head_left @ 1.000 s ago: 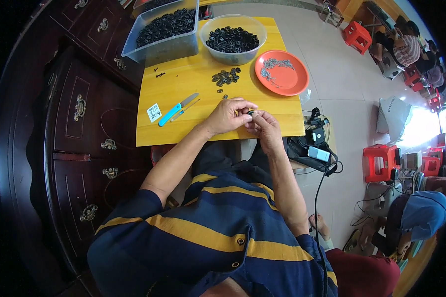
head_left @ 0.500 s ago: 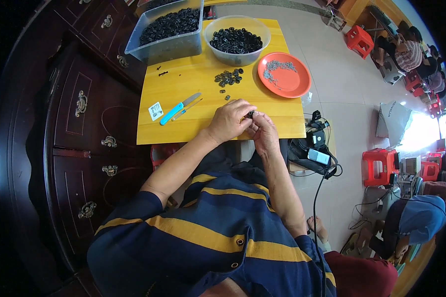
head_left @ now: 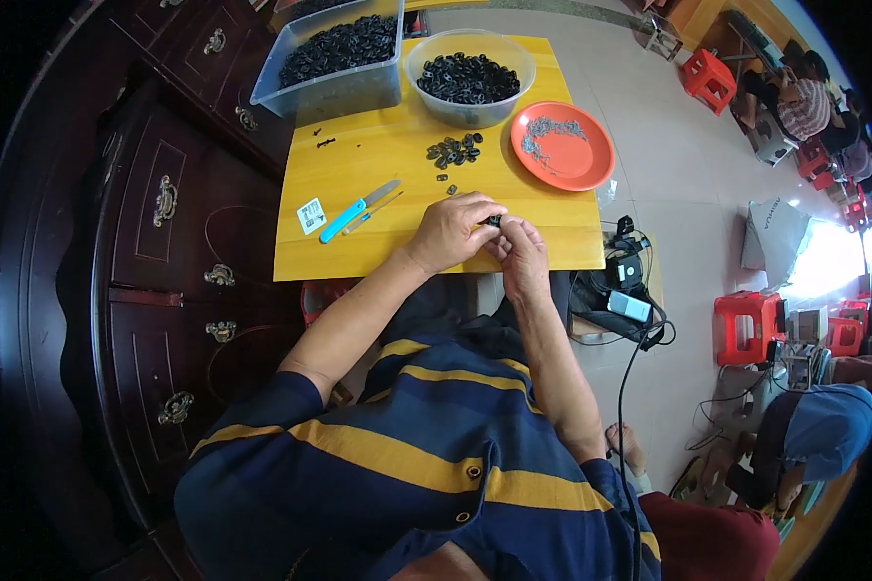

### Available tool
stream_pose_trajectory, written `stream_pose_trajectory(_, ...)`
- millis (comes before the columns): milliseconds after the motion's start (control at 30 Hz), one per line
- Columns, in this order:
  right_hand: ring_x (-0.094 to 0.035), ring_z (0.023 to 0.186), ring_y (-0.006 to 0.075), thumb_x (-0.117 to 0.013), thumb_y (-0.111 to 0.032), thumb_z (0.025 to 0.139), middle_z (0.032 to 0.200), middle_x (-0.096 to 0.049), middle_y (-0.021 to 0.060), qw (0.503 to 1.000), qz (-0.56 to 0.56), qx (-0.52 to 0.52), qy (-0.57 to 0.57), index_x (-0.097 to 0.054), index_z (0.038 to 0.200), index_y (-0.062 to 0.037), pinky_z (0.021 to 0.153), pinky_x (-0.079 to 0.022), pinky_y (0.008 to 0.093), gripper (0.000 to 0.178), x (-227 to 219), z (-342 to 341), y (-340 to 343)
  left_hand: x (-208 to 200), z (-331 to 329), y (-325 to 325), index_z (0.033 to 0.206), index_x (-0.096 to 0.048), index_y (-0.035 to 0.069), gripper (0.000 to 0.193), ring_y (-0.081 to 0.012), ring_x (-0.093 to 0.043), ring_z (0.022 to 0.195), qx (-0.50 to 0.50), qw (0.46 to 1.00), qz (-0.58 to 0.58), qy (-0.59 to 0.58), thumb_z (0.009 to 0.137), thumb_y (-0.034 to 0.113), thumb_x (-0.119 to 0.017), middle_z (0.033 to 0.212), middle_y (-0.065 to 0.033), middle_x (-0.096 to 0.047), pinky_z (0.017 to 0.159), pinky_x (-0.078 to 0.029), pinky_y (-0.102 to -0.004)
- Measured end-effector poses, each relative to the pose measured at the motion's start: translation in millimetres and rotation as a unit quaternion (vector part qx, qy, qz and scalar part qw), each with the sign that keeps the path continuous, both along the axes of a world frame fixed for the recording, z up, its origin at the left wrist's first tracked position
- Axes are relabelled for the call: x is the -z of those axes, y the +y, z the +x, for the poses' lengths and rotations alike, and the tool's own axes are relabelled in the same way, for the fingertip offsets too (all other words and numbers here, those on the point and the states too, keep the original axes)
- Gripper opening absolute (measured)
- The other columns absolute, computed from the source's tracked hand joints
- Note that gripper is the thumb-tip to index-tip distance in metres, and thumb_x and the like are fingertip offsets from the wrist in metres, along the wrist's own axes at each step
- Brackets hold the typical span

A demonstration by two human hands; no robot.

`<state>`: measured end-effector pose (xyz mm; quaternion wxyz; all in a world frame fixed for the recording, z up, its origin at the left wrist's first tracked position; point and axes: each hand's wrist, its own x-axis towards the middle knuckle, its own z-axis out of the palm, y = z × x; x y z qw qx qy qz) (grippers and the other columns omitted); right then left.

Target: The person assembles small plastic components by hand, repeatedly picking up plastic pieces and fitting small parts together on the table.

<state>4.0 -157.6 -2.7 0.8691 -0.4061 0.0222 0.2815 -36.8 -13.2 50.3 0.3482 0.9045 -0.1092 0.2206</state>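
A yellow wooden table [head_left: 378,174] is standing against a dark cabinet [head_left: 155,261], carrying a clear plastic bin [head_left: 331,60] and a round bowl [head_left: 470,77], both filled with black parts, beside an orange plate [head_left: 562,145]. The left hand [head_left: 451,232] and right hand [head_left: 521,254] are meeting at the table's near edge, fingers pinching together on one small black part [head_left: 494,222]. A blue-handled knife [head_left: 357,211] is lying to the left.

Dark carved wooden cabinet [head_left: 155,271] left, pale tiled floor [head_left: 678,232] with red stools [head_left: 746,324] right
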Motion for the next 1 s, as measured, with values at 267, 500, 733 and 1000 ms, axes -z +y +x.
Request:
stream_pose_trajectory(267, -0.054, 0.072, 0.0058, -0.061, -0.016, 0.094, 0.08, -0.06, -0.0019, 0.998, -0.028, 0.037, -0.047, -0.064, 0.091, -0.0056, 0.069, -0.048, 0.0244, 0.012, -6.9, -4.5, 9.7, 3.8, 4.4, 6.6, 0.101, -0.067, 0.002, 0.024, -0.0303, -0.067, 0.086, 0.016, 0.999, -0.026, -0.019, 0.078, 0.004, -0.07, 0.095, -0.0133, -0.068, 0.075, -0.055, -0.0356)
stream_pose_trajectory(500, -0.052, 0.071, 0.005, -0.06, -0.015, 0.096, 0.078, -0.058, -0.0028, 0.998, -0.023, 0.024, -0.054, -0.063, 0.093, -0.0052, 0.065, -0.044, 0.0203, 0.011, -3.4, -2.9, 11.6, 2.3, 1.0, 10.2, 0.1, -0.066, 0.002, 0.025, -0.0299, -0.066, 0.081, -0.003, 0.998, -0.067, -0.001, 0.076, 0.006, -0.072, 0.091, -0.0131, -0.066, 0.073, -0.054, -0.0358)
stream_pose_trajectory(733, -0.046, 0.063, 0.0041, -0.059, -0.017, 0.098, 0.071, -0.052, -0.0048, 0.992, -0.082, 0.014, -0.092, -0.063, 0.09, -0.0058, 0.059, -0.038, 0.0197, 0.014, 8.8, -4.2, 12.8, 10.2, -3.6, 17.3, 0.092, -0.067, 0.005, 0.017, -0.0298, -0.066, 0.083, -0.005, 1.0, -0.016, -0.007, 0.077, 0.012, -0.07, 0.088, -0.0105, -0.066, 0.073, -0.053, -0.0377)
stream_pose_trajectory(1000, -0.048, 0.065, 0.0038, -0.059, -0.017, 0.098, 0.074, -0.057, -0.0032, 0.973, -0.17, -0.018, -0.156, -0.064, 0.089, -0.004, 0.062, -0.038, 0.0187, 0.017, 10.4, 1.3, 21.5, 5.8, -10.9, 29.5, 0.098, -0.067, 0.005, 0.021, -0.0308, -0.065, 0.083, -0.029, 0.998, -0.02, 0.055, 0.08, 0.015, -0.068, 0.09, -0.0113, -0.066, 0.073, -0.053, -0.0395)
